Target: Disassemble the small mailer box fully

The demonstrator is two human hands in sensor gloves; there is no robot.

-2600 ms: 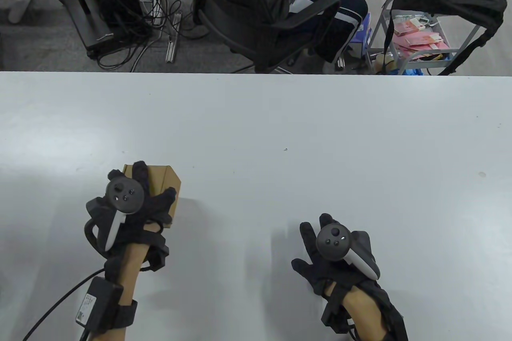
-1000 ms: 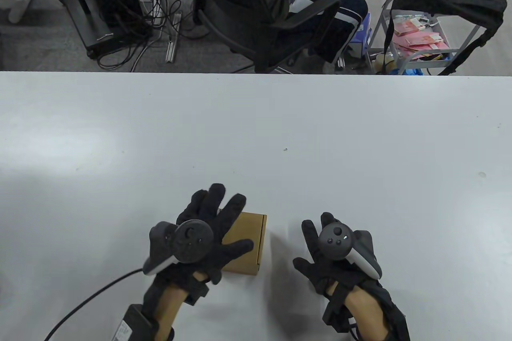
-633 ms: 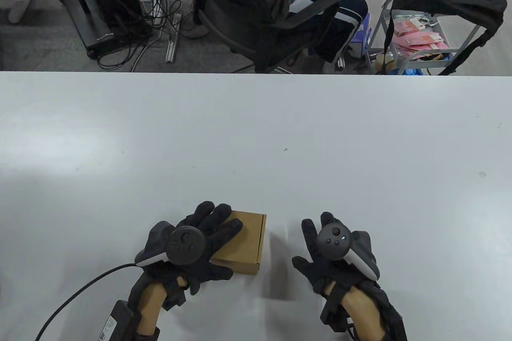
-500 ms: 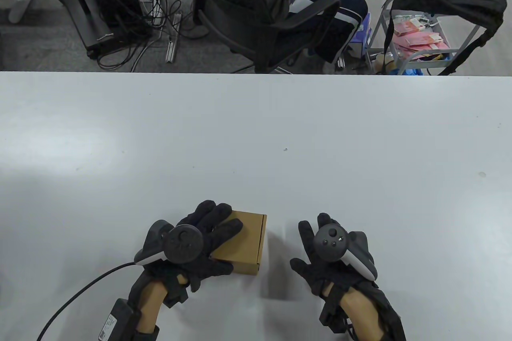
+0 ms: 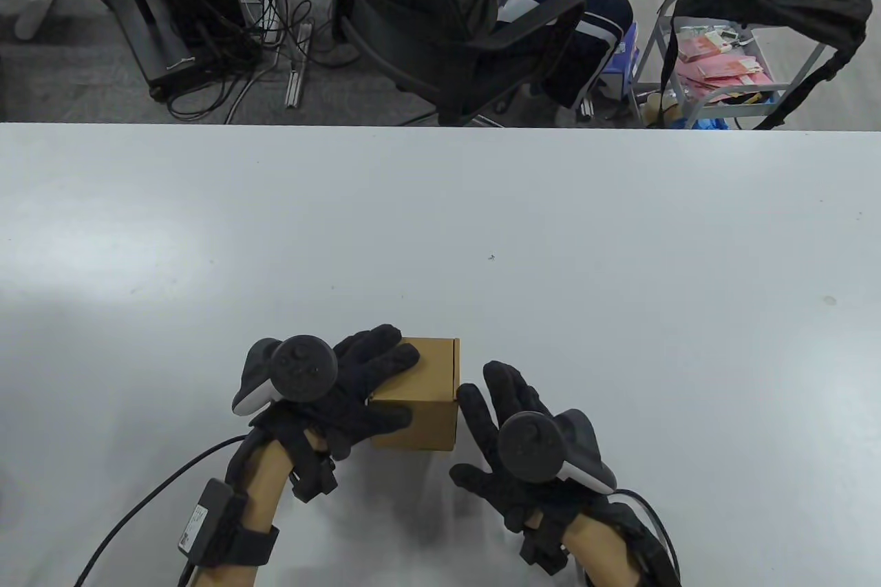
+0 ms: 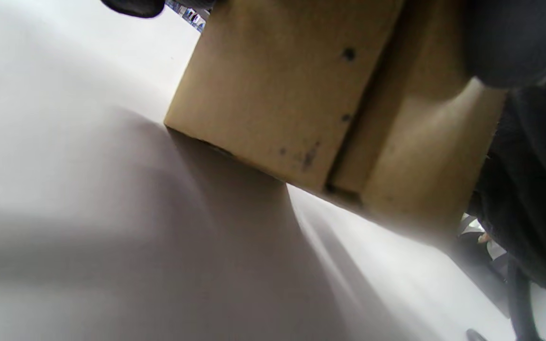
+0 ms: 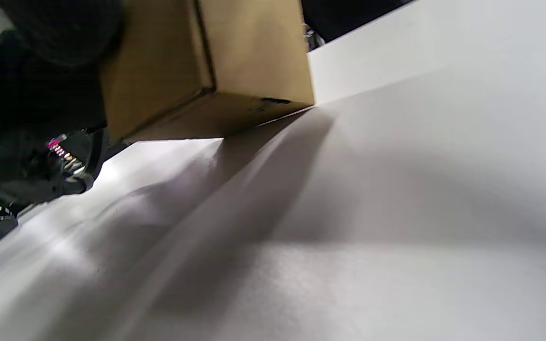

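Note:
The small brown mailer box (image 5: 423,394) is closed and sits near the table's front edge, tipped up on its far edge. My left hand (image 5: 358,380) grips it from the left, fingers over the top and thumb on the near face. My right hand (image 5: 492,408) is spread open, its fingers right beside the box's right side; contact cannot be told. The left wrist view shows the box's underside (image 6: 292,94) lifted off the table. The right wrist view shows the box (image 7: 216,71) resting on one edge, with the left glove (image 7: 26,85) on it.
The white table (image 5: 550,236) stretches far and to both sides. Beyond its far edge stand an office chair with a seated person (image 5: 475,16), a cart with a black bag (image 5: 757,9) and cables on the floor (image 5: 220,29).
My left hand brought the box from the left to the front centre, then took hold of it and tipped it up. My right hand moved left toward the box's right side.

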